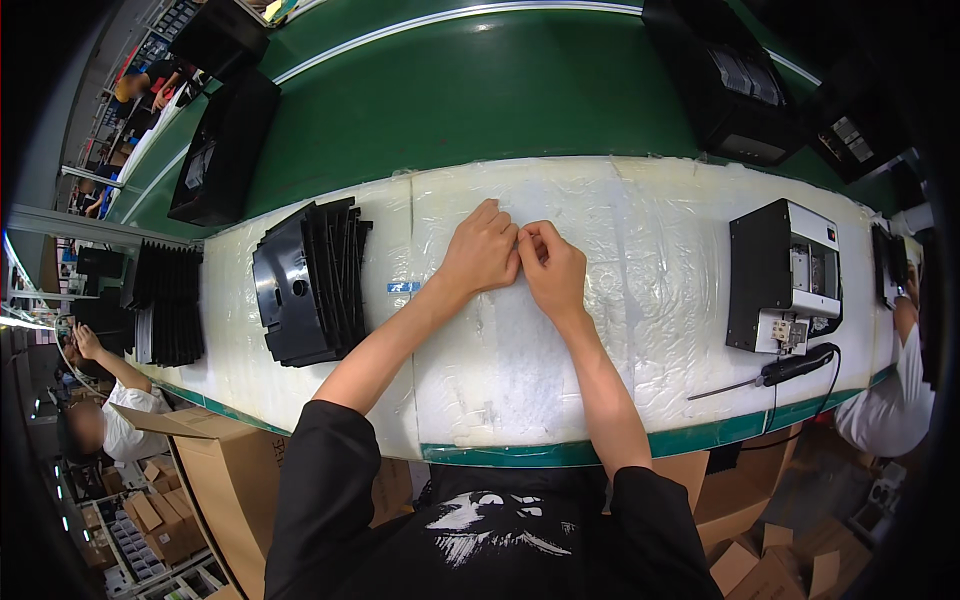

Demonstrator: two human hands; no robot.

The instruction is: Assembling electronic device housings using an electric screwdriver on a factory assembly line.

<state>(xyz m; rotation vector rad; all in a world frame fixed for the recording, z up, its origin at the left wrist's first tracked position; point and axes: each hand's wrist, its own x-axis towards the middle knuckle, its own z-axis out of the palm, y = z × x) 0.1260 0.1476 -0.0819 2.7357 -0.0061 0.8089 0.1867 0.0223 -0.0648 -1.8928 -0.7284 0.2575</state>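
My left hand (482,250) and my right hand (553,268) meet above the middle of the padded white worktop (660,330). The left fingers are curled, and the thumb side touches the right fingertips. My right fingers pinch together beside it. Anything held between them is too small or too hidden to make out. Left of my forearm stands a stack of black plastic panels (310,285), leaning slightly. A strip of blue tape (403,287) lies on the worktop between that stack and my left wrist.
At the right stand a black and white machine (785,280) and a corded black screwdriver (795,367) with a long shaft. More black panels (170,305) are stacked far left. Beyond the worktop runs a green belt (470,100) with black housings (225,150). Cardboard boxes (235,470) stand below; people work at both sides.
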